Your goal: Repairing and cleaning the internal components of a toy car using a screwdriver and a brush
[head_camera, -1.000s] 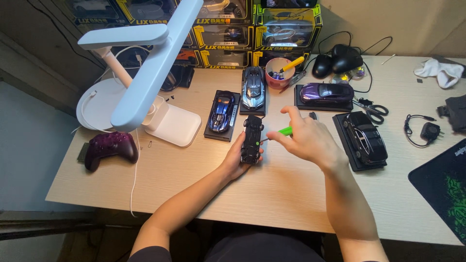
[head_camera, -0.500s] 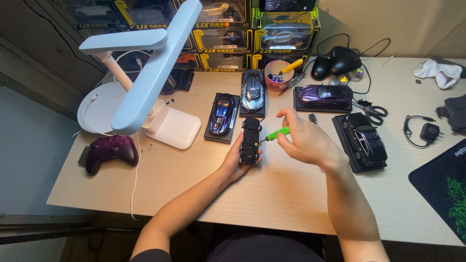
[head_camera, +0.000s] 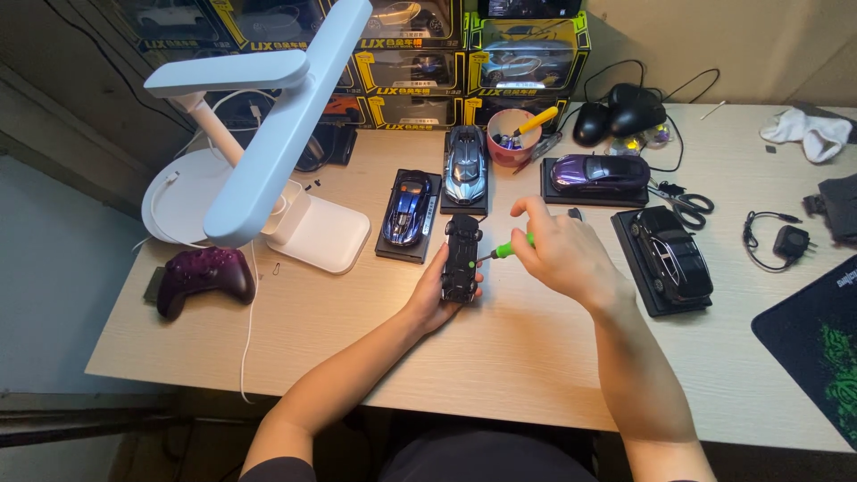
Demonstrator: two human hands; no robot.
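1. My left hand (head_camera: 439, 299) cups a black model car (head_camera: 461, 257) from below, fingers wrapped around its rear end; the car lies underside up on the wooden desk (head_camera: 500, 357), just in front of the blue model car (head_camera: 407, 211).
2. My right hand (head_camera: 558, 254) pinches a green-handled screwdriver (head_camera: 505, 251); its tip touches the car's side.
3. A purple game controller (head_camera: 203, 275) sits well to the left, beside the white desk lamp (head_camera: 268, 152); another black model car (head_camera: 671, 254) rests on its base at right.
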